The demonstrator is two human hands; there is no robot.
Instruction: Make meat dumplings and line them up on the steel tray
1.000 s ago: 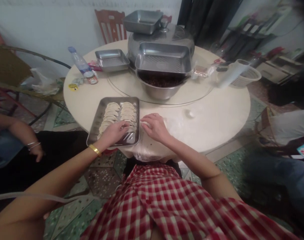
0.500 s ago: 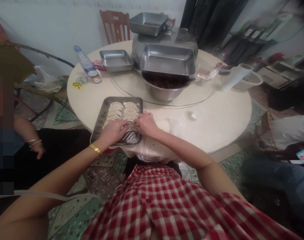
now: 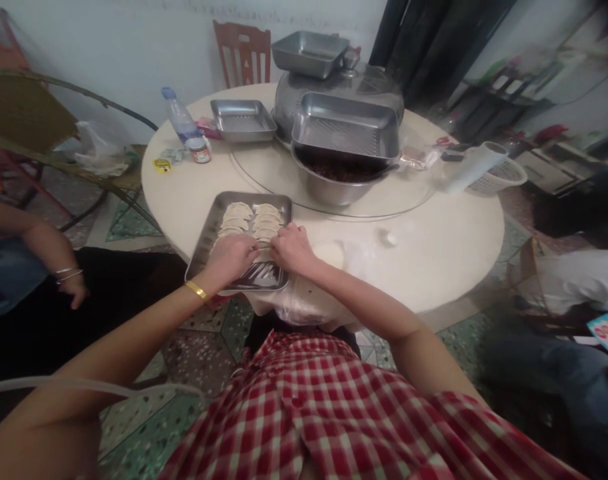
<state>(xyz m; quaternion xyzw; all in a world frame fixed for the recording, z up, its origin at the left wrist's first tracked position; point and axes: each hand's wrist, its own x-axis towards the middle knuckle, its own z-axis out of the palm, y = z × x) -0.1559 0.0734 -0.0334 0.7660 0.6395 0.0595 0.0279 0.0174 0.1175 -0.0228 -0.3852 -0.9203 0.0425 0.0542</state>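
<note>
A metal tray stands at the table's near edge, holding two rows of folded pale dumplings. Over its near half, my left hand is closed, thumb and fingers pinching one end of a dumpling. My right hand pinches the other end from the right side of the tray. Most of this dumpling is hidden by my fingers. To the right of my right hand lies a flat round of dough on the tabletop, and a small white lump of dough sits farther right.
Behind the tray, a metal bowl of dark filling carries another tray on its rim. A bottle, a jar and a plastic basket stand around the table. People sit at left and right.
The view has shifted slightly, so the table and its things appear a little farther right. Both hands stay pinched together over the tray, with the left fingers slightly higher.
</note>
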